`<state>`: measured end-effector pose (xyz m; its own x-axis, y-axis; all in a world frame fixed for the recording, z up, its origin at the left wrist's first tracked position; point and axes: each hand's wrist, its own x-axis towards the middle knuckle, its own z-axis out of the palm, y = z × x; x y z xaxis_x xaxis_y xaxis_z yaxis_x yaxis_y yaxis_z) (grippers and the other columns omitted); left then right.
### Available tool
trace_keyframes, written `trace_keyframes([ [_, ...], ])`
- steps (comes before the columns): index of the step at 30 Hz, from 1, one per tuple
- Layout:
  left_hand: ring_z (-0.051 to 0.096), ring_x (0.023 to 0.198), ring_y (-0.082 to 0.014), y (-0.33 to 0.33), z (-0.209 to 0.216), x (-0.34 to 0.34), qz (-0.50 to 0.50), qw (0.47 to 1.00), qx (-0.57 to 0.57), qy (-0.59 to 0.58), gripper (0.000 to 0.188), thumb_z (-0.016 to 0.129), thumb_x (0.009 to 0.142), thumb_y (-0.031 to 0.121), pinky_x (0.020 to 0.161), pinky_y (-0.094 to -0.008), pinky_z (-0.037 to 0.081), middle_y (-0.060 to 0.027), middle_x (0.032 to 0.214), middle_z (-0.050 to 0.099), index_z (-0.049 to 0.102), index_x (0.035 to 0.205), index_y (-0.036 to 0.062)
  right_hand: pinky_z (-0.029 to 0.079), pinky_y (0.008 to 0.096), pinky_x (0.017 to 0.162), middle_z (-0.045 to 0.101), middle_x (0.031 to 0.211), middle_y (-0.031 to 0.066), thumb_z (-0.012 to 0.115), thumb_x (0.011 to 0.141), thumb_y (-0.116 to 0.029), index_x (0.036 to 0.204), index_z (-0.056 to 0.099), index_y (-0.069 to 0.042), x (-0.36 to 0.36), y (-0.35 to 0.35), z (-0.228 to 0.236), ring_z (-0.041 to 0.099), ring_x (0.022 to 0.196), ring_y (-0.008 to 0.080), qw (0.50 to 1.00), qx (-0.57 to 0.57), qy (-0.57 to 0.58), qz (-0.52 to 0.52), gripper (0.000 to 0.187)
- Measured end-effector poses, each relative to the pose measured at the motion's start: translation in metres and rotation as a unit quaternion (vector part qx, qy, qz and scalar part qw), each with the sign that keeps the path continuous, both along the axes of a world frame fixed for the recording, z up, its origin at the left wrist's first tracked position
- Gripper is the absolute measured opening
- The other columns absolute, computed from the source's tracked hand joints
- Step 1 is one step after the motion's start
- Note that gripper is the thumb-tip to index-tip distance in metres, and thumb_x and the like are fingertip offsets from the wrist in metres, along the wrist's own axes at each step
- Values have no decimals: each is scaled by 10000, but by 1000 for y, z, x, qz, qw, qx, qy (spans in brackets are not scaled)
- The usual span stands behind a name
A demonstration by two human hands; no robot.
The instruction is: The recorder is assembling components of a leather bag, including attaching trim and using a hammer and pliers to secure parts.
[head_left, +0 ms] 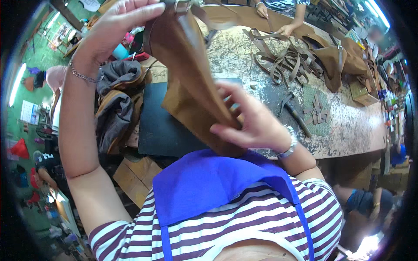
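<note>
**Brown folded piece, held in two hands: slip, crease and snag risks**

Item 1: brown folded piece, hanging tilted from 11 o'clock toward the centre, above the desk and its dark mat.

Item 2: left hand, 11 o'clock. Its grip is pinching the upper end, beside a buckle.

Item 3: right hand, between 2 and 3 o'clock. Its grip is clamping the lower edge, thumb lying on the near face.

Risk A: the upper pinch is probably carrying much of the weight; slackening would be letting that end flop.

Risk B: a hard squeeze below would be creasing or marking the soft-looking face.

Risk C: a wide swing toward 1 or 2 o'clock would be snagging the strap tangle; toward 3, it would be brushing the hammer.
</note>
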<state>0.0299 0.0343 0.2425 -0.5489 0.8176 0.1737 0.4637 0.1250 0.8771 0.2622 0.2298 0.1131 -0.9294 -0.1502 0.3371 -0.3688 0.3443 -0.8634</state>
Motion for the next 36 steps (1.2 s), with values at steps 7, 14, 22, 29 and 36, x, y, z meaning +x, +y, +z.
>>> trace_keyframes([
  [7,514,838,-17,-61,-117,-35,0,959,-250,-134,160,631,915,219,791,-198,413,90,882,585,628,971,69,424,414,976,469,1267,307,728,813,-324,1450,165,1,-52,-70,-127,542,1121,404,969,106,-116,192,910],
  [14,504,828,-18,-84,-145,-4,22,973,-153,-169,152,628,919,194,782,-188,411,79,873,579,628,966,49,502,348,686,641,812,96,704,827,-225,892,656,-71,-79,-59,-61,630,780,258,986,52,76,142,175],
  [22,498,823,-27,-66,-131,1,-28,977,-167,-131,173,602,936,191,784,-202,409,68,866,583,629,967,23,495,271,760,669,929,81,621,924,-257,1057,647,6,-153,-25,-50,611,845,116,990,-72,-75,96,296],
  [29,521,833,-29,-57,-130,1,-27,970,-185,-154,188,617,924,195,801,-208,430,59,872,600,641,990,20,445,215,571,627,725,-9,701,861,-271,931,677,-22,-162,-15,-16,544,641,41,986,71,-83,124,259],
  [36,501,794,-18,-57,-132,0,-35,973,-165,-155,168,628,910,198,745,-192,407,67,842,583,631,949,34,434,188,533,624,730,-24,718,853,-279,938,674,-34,-163,-18,-8,533,609,26,979,82,-147,117,264],
])
